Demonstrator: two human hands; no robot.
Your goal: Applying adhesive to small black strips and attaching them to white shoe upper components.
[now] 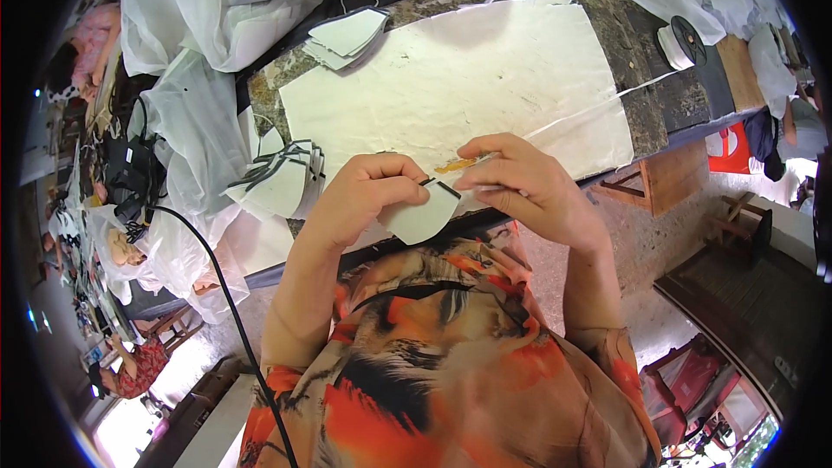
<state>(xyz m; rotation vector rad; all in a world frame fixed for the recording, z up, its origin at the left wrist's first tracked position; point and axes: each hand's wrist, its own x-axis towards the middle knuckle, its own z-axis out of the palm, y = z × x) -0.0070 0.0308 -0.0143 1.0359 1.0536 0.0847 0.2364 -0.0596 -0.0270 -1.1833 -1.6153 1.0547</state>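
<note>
Between the thumb and fingers of my left hand [373, 195] is a small white shaped piece [419, 218] with a black strip along its upper edge. My right hand [529, 186] is closed in a pinch just right of that piece, on a thin pale strip that looks like the end of the white tape [589, 110]. The tape runs from a spool [681, 43] at the far right to behind my right hand, where my fingers partly hide it. An orange-yellow patch [457, 165] shows by my right fingertips; I cannot tell what it is.
A large white sheet [451, 78] covers the worn table. Stacked white pieces [347, 35] lie at its far left, and black-edged pieces [282, 178] beside my left wrist. Sheer white fabric [195, 113] drapes along the left and back. A black cable [227, 286] hangs at the left.
</note>
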